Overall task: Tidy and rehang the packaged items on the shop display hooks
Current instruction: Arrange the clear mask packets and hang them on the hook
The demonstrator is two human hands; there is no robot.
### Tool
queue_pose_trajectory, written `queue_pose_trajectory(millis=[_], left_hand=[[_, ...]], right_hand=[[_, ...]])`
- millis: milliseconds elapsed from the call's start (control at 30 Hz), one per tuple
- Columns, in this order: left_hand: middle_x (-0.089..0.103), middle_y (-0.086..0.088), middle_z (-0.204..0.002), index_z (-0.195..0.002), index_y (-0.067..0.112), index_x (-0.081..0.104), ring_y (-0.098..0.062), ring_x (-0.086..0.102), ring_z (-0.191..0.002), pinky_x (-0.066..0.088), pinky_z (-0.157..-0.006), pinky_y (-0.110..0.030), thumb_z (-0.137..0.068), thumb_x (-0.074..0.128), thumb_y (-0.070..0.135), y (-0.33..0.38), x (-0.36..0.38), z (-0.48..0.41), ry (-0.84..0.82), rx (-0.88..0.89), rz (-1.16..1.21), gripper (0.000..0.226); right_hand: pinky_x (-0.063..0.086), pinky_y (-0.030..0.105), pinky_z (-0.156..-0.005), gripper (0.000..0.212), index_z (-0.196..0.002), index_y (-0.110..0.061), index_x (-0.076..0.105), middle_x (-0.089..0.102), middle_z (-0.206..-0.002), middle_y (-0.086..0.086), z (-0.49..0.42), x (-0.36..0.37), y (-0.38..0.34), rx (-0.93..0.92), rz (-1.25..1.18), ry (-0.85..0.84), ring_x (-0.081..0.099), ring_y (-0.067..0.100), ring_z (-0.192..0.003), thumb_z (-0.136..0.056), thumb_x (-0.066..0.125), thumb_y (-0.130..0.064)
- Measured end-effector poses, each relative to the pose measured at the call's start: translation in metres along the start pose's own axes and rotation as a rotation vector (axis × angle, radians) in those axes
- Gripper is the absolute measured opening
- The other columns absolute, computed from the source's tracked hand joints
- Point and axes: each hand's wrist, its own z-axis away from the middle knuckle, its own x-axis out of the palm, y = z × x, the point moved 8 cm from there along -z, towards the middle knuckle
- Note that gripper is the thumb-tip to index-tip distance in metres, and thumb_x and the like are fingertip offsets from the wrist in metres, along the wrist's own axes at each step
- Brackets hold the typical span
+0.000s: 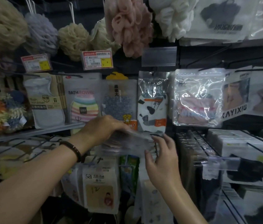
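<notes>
Across the frame, dark display rack (197, 46) with hook arms jutting forward so packets hang face-out. Upper left, bath poufs (72, 39) strung by loops. At centre, blurred stack of clear packets (127, 143) held level, likely to line up the hanging holes. Left hand (101, 128) clamped over the stack's top; right hand (161, 157), fingers spread, steadying its right edge.

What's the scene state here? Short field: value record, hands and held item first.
setting: shop display wall with hooks
left hand: on top of a blurred stack of clear packets
right hand: at the stack's right end, fingers spread
stack state: held mid-air, not on a hook
above stack: cow-print packet hanging
top row: bath puffs
</notes>
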Motion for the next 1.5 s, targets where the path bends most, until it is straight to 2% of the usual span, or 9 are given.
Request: queue_pose_trajectory(millis=[133,300,500,767,900,967,1067,1267,1500], left_hand=[[0.08,-0.001,-0.126,-0.137,0.034,0.073,-0.029,0.079,-0.103,0.061,-0.078,-0.042,-0.096,0.06,0.004,0.015,-0.029,0.015,0.328,-0.042,-0.068,0.052],[0.084,-0.002,-0.112,-0.144,0.026,0.069,-0.021,0.08,-0.082,0.064,-0.069,-0.04,-0.1,0.059,0.01,0.05,-0.044,0.035,0.532,-0.193,0.148,0.049],[0.081,0.019,-0.095,-0.122,0.03,0.076,0.004,0.076,-0.079,0.06,-0.066,-0.014,-0.101,0.073,0.019,0.089,-0.06,0.049,0.676,-0.497,0.562,0.024],[0.084,0.001,-0.103,-0.114,0.024,0.077,-0.024,0.082,-0.096,0.068,-0.082,-0.047,-0.104,0.07,0.035,0.125,-0.042,0.039,0.518,-0.607,1.258,0.017],[0.08,0.015,-0.114,-0.121,0.032,0.074,-0.009,0.075,-0.111,0.06,-0.094,-0.035,-0.105,0.064,0.041,0.109,-0.032,0.034,0.547,-0.628,1.261,0.021],[0.072,0.03,-0.113,-0.127,0.039,0.062,0.008,0.067,-0.111,0.053,-0.096,-0.02,-0.097,0.075,0.037,0.095,-0.026,0.03,0.531,-0.719,1.15,0.032],[0.052,0.034,-0.133,-0.139,0.047,0.048,0.002,0.055,-0.129,0.046,-0.107,-0.029,-0.094,0.072,0.045,0.088,-0.007,0.014,0.366,-0.75,1.164,0.051],[0.078,-0.002,-0.129,-0.138,0.022,0.064,-0.03,0.078,-0.112,0.068,-0.083,-0.054,-0.103,0.062,0.022,0.133,0.003,-0.012,0.262,-0.58,1.571,0.034],[0.074,0.002,-0.136,-0.137,0.032,0.061,-0.053,0.077,-0.084,0.068,-0.059,-0.055,-0.104,0.064,0.028,0.174,0.012,-0.034,0.17,-0.49,1.702,0.033]], right_hand=[[0.044,0.022,-0.105,0.05,-0.133,-0.021,0.065,0.044,-0.135,-0.003,0.021,-0.017,-0.013,-0.123,-0.043,0.275,0.051,0.017,-0.129,-0.087,0.083,-0.011],[0.024,0.005,-0.117,0.078,-0.154,-0.02,0.051,0.044,-0.15,0.0,0.021,0.002,-0.024,-0.235,-0.073,0.165,0.043,0.01,-0.14,-0.084,0.084,-0.01],[0.033,0.052,-0.125,0.099,-0.168,-0.032,0.029,0.022,-0.174,0.008,0.019,-0.002,-0.034,-0.332,0.008,0.109,0.021,0.031,-0.161,-0.085,0.082,-0.033],[0.055,0.05,-0.107,0.073,-0.155,-0.033,0.055,0.059,-0.155,-0.009,0.02,-0.055,-0.022,-0.382,0.055,0.239,0.058,0.019,-0.14,-0.089,0.051,-0.002],[0.064,0.04,-0.086,0.051,-0.14,-0.042,0.061,0.073,-0.121,-0.026,0.01,-0.092,-0.015,-0.245,-0.271,0.086,0.073,0.002,-0.106,-0.102,0.069,-0.009],[0.065,0.034,-0.083,0.043,-0.133,-0.036,0.067,0.076,-0.12,-0.019,0.007,-0.109,-0.013,-0.145,-0.474,0.044,0.076,0.009,-0.105,-0.099,0.074,-0.012],[0.067,0.039,-0.072,0.037,-0.12,-0.019,0.074,0.082,-0.108,0.006,0.005,-0.131,0.001,0.027,-0.708,0.018,0.08,0.029,-0.095,-0.09,0.078,0.001],[0.052,0.034,-0.037,0.026,-0.114,-0.006,0.068,0.078,-0.082,0.023,0.007,-0.167,0.019,0.191,-0.793,-0.02,0.066,0.033,-0.047,-0.09,0.075,0.0],[0.058,0.042,-0.045,0.035,-0.119,-0.013,0.066,0.079,-0.095,0.021,0.014,-0.206,0.042,0.167,-0.735,0.122,0.075,0.045,-0.068,-0.088,0.078,-0.003]])
